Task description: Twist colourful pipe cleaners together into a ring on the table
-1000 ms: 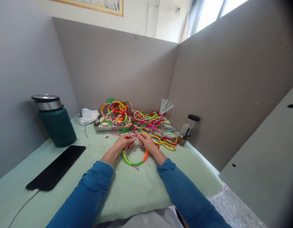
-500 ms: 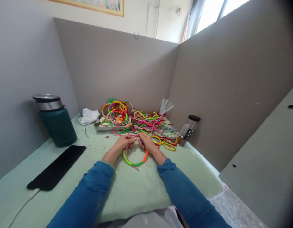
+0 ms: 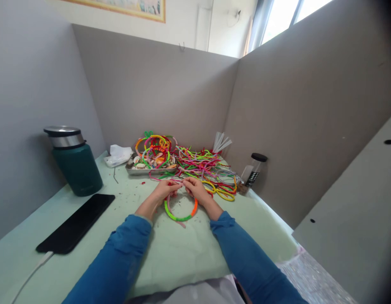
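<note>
A ring of pipe cleaners (image 3: 179, 219), coloured green, orange and pink, rests low over the table between my two hands. My left hand (image 3: 164, 191) is closed on the ring's far left part, thumb and fingertips pinched together. On the opposite side my right hand (image 3: 197, 190) grips the far right part, its fingertips almost meeting those of the left. The top of the ring is mostly hidden by my fingers. One pink end sticks out below the ring's near edge.
A metal tray (image 3: 151, 171) of shells and finished-looking rings stands behind my hands. Loose pipe cleaners (image 3: 205, 162) lie heaped right of it. At left are a green flask (image 3: 75, 169) and a black phone (image 3: 75, 223). A black-capped bottle (image 3: 252, 173) leans at right.
My right fingers have shifted slightly at the top of the ring, closer to a pinch with the left fingertips. The ring and arms stay nearly in place.
</note>
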{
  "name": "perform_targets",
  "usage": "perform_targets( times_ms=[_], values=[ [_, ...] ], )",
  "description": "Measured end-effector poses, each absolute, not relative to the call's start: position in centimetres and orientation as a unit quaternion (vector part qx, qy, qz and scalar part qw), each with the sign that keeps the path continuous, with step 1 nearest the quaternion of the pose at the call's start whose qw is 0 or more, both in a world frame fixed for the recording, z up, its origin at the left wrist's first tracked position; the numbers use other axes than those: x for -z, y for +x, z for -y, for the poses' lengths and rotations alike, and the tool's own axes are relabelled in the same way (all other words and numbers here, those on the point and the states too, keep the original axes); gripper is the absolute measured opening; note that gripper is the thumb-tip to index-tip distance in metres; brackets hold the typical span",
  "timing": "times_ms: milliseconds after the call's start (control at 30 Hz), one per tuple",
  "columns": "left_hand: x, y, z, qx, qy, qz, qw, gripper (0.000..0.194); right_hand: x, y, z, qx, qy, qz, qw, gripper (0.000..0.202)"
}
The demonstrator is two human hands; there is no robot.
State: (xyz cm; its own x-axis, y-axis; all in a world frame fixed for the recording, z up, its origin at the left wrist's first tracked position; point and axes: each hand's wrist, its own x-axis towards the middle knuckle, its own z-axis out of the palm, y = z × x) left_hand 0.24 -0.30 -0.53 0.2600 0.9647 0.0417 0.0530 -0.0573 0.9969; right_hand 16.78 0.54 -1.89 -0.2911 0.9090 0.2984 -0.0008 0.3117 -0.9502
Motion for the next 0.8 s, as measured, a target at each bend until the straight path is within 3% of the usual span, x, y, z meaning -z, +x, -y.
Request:
perform_targets(
  times_ms=[433,800],
  values=[
    [0.77,0.26,0.09,-0.441,0.529,-0.430,0.584,0.016,1.87,16.76,-0.42,-0.479,-0.339,0.655,0.476,0.024],
    [0.15,0.71,0.59,-0.453,0.526,-0.450,0.561,0.031,1.97,16.81,-0.62,-0.476,-0.341,0.649,0.485,0.024]
  ],
)
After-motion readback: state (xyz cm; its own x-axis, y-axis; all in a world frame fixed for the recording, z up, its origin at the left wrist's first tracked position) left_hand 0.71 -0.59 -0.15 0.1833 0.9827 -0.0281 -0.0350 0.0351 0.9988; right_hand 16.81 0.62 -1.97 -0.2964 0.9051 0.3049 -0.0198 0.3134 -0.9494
